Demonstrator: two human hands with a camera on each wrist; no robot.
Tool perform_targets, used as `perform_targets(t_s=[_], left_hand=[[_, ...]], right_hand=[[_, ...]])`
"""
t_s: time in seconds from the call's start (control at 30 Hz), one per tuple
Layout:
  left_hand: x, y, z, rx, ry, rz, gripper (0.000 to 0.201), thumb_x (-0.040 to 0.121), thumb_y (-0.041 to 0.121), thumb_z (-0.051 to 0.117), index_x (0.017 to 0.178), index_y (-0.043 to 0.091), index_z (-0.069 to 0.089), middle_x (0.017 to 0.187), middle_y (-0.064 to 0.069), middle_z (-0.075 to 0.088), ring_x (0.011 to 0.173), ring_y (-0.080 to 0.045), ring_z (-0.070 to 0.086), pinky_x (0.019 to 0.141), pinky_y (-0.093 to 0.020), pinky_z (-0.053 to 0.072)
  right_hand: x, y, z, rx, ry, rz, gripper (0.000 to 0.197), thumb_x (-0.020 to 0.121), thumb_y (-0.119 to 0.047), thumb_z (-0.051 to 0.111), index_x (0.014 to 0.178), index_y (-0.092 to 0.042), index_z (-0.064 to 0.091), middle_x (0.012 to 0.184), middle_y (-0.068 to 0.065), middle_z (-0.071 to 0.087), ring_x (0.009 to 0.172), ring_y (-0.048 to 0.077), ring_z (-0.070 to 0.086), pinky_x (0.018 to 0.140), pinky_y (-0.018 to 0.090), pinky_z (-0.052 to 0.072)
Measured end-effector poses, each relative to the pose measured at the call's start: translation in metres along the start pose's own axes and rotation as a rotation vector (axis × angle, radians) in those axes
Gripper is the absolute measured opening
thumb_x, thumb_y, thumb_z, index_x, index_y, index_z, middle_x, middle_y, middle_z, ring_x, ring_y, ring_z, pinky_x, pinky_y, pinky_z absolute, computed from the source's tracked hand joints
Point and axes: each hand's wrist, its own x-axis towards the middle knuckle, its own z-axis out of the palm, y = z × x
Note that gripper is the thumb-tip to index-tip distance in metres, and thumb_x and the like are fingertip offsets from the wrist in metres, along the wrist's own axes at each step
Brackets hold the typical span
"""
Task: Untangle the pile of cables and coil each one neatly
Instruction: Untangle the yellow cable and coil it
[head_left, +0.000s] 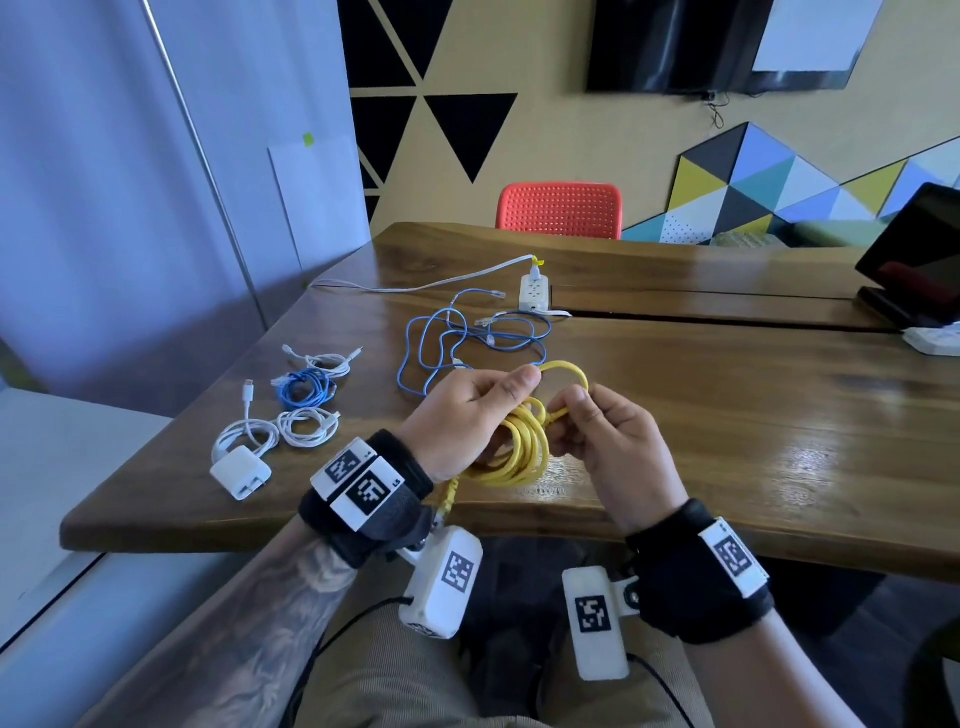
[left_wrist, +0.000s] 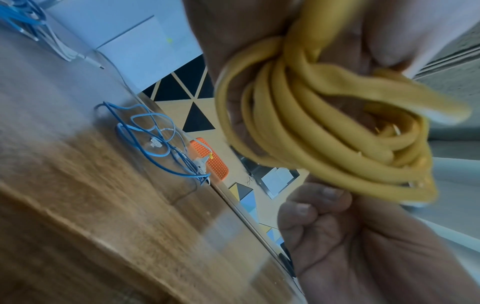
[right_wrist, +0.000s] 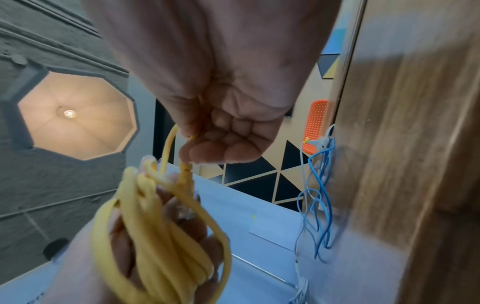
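A yellow cable (head_left: 522, 447) is wound into a coil that I hold above the near edge of the wooden table (head_left: 727, 415). My left hand (head_left: 467, 410) grips the coil, its fingers curled through the loops (left_wrist: 298, 115). My right hand (head_left: 597, 431) pinches the cable's free end (right_wrist: 185, 164) against the top of the coil. One yellow plug (head_left: 448, 496) dangles below my left wrist. A loose tangle of blue cables (head_left: 467, 338) lies on the table beyond my hands.
At the left sit a coiled blue cable (head_left: 304, 389), coiled white cables (head_left: 306, 426) and a white charger (head_left: 240, 473). A white power strip (head_left: 534, 292) with its cord lies farther back. A tablet on a stand (head_left: 914, 260) is at the right, an orange chair (head_left: 558, 210) behind the table.
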Motion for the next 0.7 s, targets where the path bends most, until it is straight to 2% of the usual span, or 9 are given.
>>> perform_targets(t_s=[0.13,0.23,0.3,0.37,0.43,0.5,0.57,0.63,0.7], left_hand=[[-0.001,-0.001,0.000,-0.085,-0.058,-0.038,0.054,0.103,0.034,0.049,0.049,0.024,0.049,0.051,0.008,0.040,0.049,-0.010,0.036,0.057,-0.024,0.036],[0.001,0.002,0.000,-0.133,-0.063,-0.042,0.058,0.104,0.029,0.047,0.048,0.026,0.062,0.051,0.011,0.047,0.049,-0.006,0.041,0.056,-0.019,0.037],[0.001,0.001,-0.001,-0.120,-0.046,-0.042,0.060,0.104,0.028,0.046,0.046,0.030,0.063,0.049,0.014,0.048,0.048,-0.003,0.042,0.057,-0.018,0.036],[0.000,-0.002,0.000,-0.113,-0.022,-0.049,0.061,0.104,0.029,0.046,0.045,0.031,0.061,0.048,0.014,0.049,0.048,-0.003,0.044,0.058,-0.019,0.036],[-0.003,-0.005,0.002,-0.110,0.014,-0.062,0.060,0.104,0.033,0.046,0.046,0.030,0.060,0.049,0.009,0.048,0.049,-0.013,0.043,0.056,-0.024,0.035],[-0.006,-0.009,0.005,-0.103,0.053,-0.078,0.057,0.102,0.037,0.046,0.048,0.028,0.062,0.051,0.000,0.046,0.052,-0.022,0.040,0.054,-0.027,0.035],[-0.008,-0.012,0.007,-0.124,0.097,-0.099,0.053,0.098,0.044,0.049,0.051,0.022,0.062,0.058,-0.008,0.043,0.057,-0.023,0.038,0.056,-0.026,0.036],[-0.007,-0.013,0.008,-0.176,0.129,-0.111,0.049,0.093,0.049,0.052,0.056,0.017,0.059,0.064,-0.012,0.039,0.059,-0.022,0.036,0.058,-0.021,0.037],[-0.006,-0.012,0.007,-0.187,0.120,-0.107,0.051,0.096,0.044,0.051,0.053,0.019,0.059,0.061,-0.011,0.039,0.056,-0.019,0.037,0.057,-0.018,0.037]], right_hand=[[0.001,0.005,0.001,0.189,-0.100,0.172,0.031,0.095,-0.036,0.061,0.086,-0.009,0.073,0.072,0.015,0.060,0.064,0.022,0.054,0.065,0.030,0.050],[-0.003,0.010,0.009,0.280,-0.153,0.271,0.046,0.090,-0.040,0.073,0.106,0.003,0.069,0.096,0.028,0.049,0.085,0.033,0.049,0.079,0.042,0.051],[-0.005,0.013,0.014,0.322,-0.149,0.340,0.049,0.084,-0.040,0.079,0.112,-0.002,0.068,0.088,0.024,0.040,0.082,0.029,0.046,0.077,0.040,0.049],[-0.006,0.015,0.015,0.341,-0.156,0.408,0.042,0.080,-0.042,0.080,0.100,-0.007,0.071,0.071,0.014,0.039,0.069,0.025,0.046,0.067,0.034,0.046],[-0.008,0.016,0.018,0.347,-0.125,0.448,0.029,0.081,-0.039,0.072,0.090,-0.011,0.075,0.070,0.010,0.047,0.063,0.020,0.049,0.058,0.029,0.045],[-0.009,0.017,0.019,0.314,-0.100,0.428,0.037,0.081,-0.045,0.076,0.094,-0.010,0.075,0.082,0.018,0.045,0.067,0.024,0.047,0.059,0.031,0.045],[-0.008,0.015,0.022,0.250,-0.077,0.360,0.055,0.077,-0.055,0.079,0.094,-0.003,0.072,0.087,0.022,0.048,0.071,0.029,0.044,0.065,0.040,0.043],[-0.007,0.009,0.026,0.223,-0.034,0.334,0.050,0.084,-0.050,0.074,0.089,0.000,0.070,0.075,0.017,0.049,0.065,0.028,0.042,0.063,0.040,0.036],[-0.006,0.004,0.028,0.292,0.003,0.408,0.031,0.091,-0.037,0.066,0.074,-0.012,0.071,0.056,0.003,0.037,0.049,0.015,0.034,0.052,0.029,0.026]])
